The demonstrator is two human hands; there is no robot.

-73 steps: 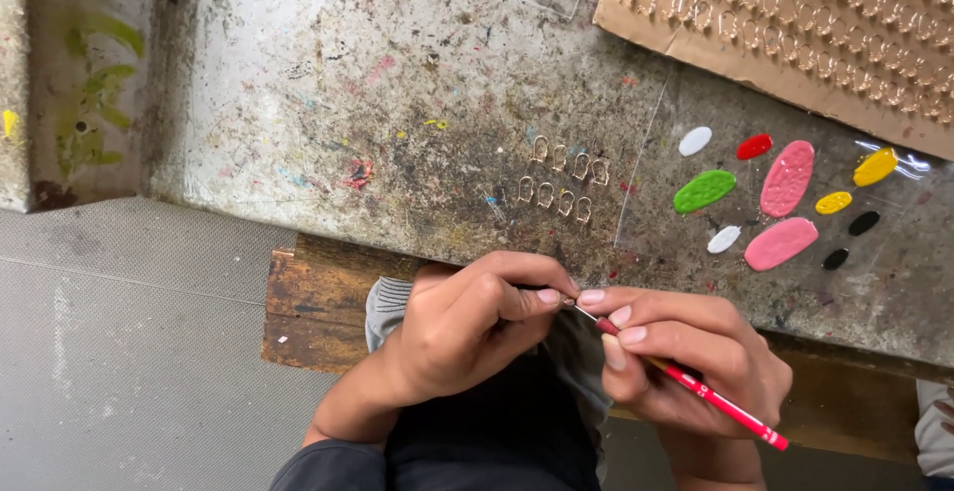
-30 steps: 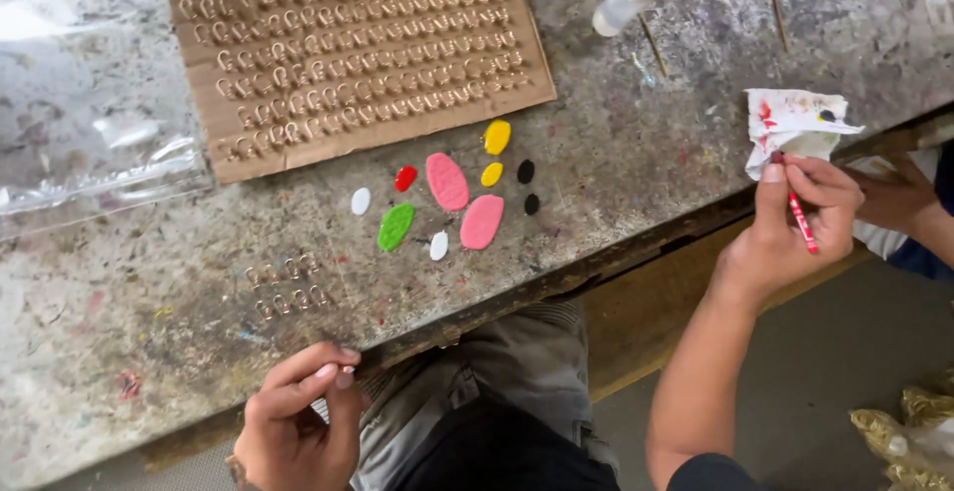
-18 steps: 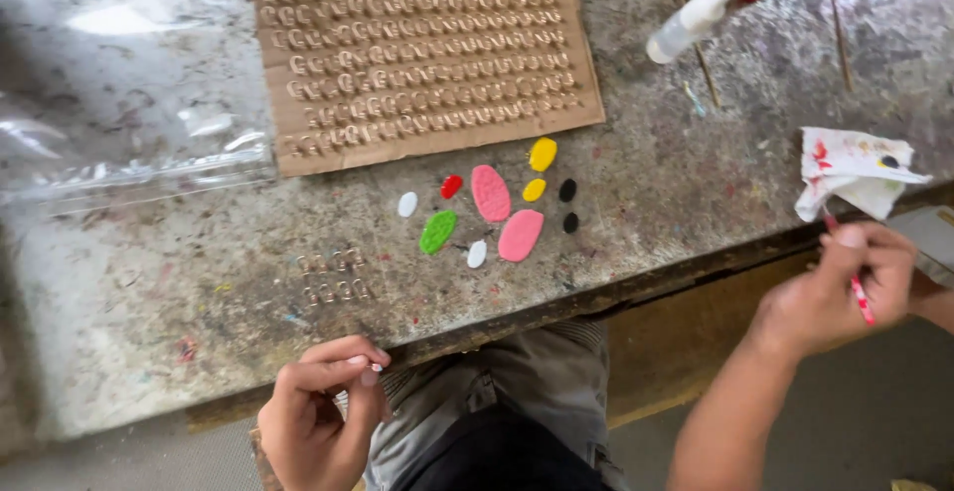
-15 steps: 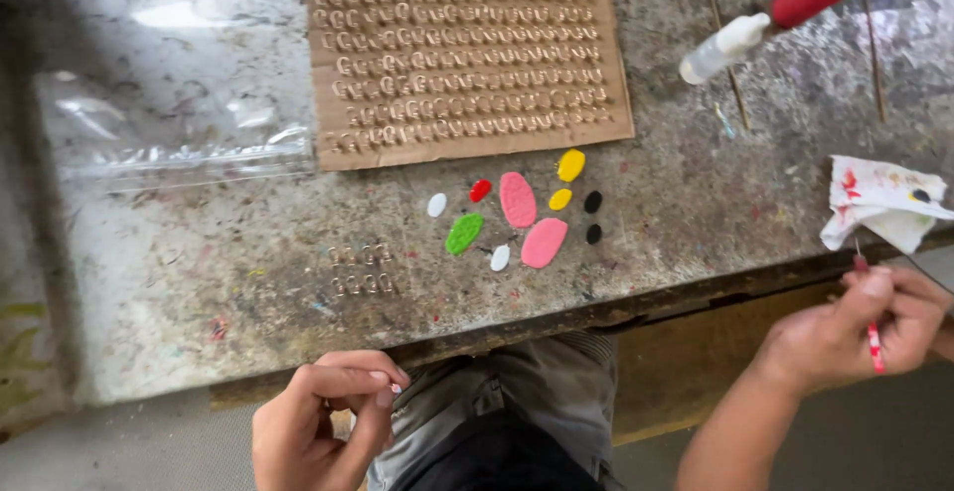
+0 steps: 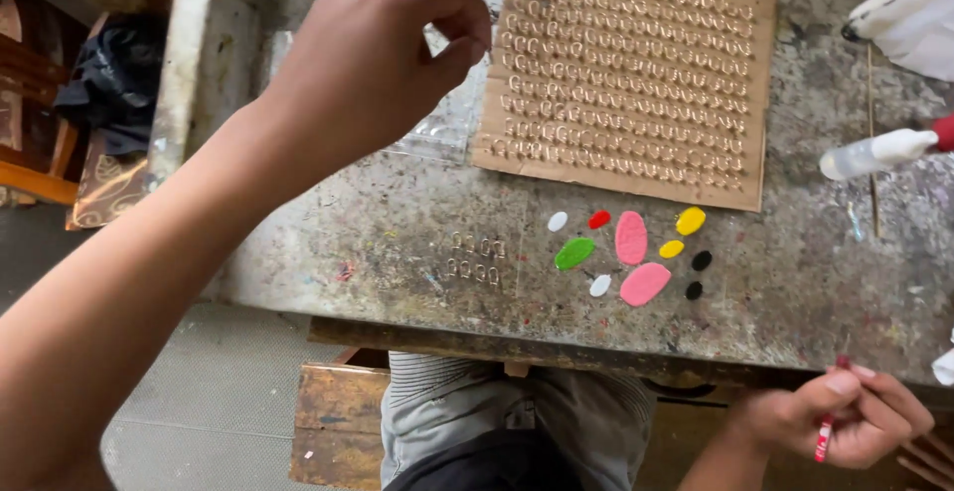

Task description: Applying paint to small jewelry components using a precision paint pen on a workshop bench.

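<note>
The left hand (image 5: 373,59) is raised over the far left of the stone worktop (image 5: 328,223), thumb and forefinger pinched together near the left edge of the cardboard sheet (image 5: 755,103); whether a tiny piece sits between the fingertips cannot be told, since nothing shows clearly there. The right hand (image 5: 845,416) hangs below the near edge of the worktop at the right, its fingers curled round a thin red stick (image 5: 823,438), probably a brush or pencil, held upright. The cardboard sheet lies flat at the far middle, covered almost edge to edge with close rows of small pale loop-shaped pieces, so that part of the work looks largely done. Only two short rows of similar small pieces (image 5: 475,257) lie loose on the bare worktop just left of the paint dabs, which suggests a small batch not yet on the sheet. The paint dabs (image 5: 631,252), in white, red, green, pink, yellow and black, sit near the worktop's near edge and look wet and barely touched, and none of the pieces on the sheet shows colour, so any painting seems hardly begun. A white squeeze bottle (image 5: 874,153) lies on its side at the far right, beside a thin wooden stick (image 5: 873,143)
</note>
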